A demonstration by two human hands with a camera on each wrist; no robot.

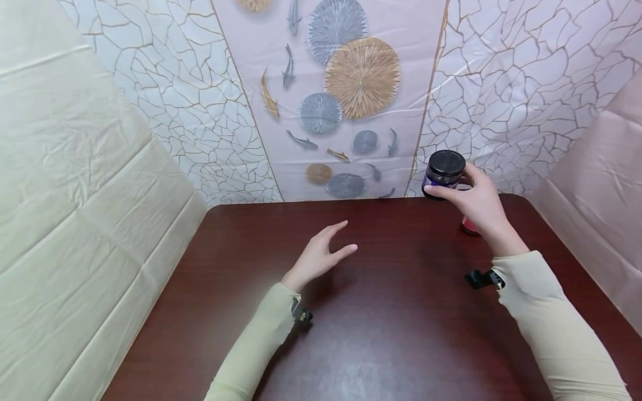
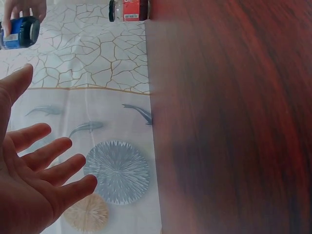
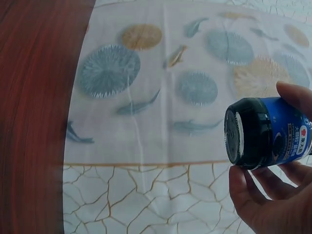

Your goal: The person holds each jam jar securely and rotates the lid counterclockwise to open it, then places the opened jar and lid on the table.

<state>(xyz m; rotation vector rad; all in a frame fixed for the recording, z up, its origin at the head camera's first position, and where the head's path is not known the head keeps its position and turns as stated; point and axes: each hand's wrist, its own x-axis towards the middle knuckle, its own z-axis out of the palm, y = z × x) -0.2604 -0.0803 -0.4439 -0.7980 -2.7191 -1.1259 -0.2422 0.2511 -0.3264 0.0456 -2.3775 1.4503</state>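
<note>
My right hand [image 1: 478, 203] grips a dark jar [image 1: 444, 174] with a black lid and a blue label, held up in the air near the table's back right. In the right wrist view, fingers and thumb wrap the jar [image 3: 268, 131] around its label. My left hand [image 1: 321, 256] hovers over the middle of the table, fingers spread and nothing in them. Behind the right hand stands a second jar [image 1: 469, 226] with a red label, mostly hidden in the head view; the left wrist view shows its red label [image 2: 131, 9] more plainly.
The dark red-brown wooden table [image 1: 351, 334] has its back edge against a patterned cloth wall [image 1: 321, 167] with fish and round motifs. Pale fabric walls [image 1: 100, 223] close in the left and right sides. Each sleeve carries a small black wrist camera [image 1: 484, 278].
</note>
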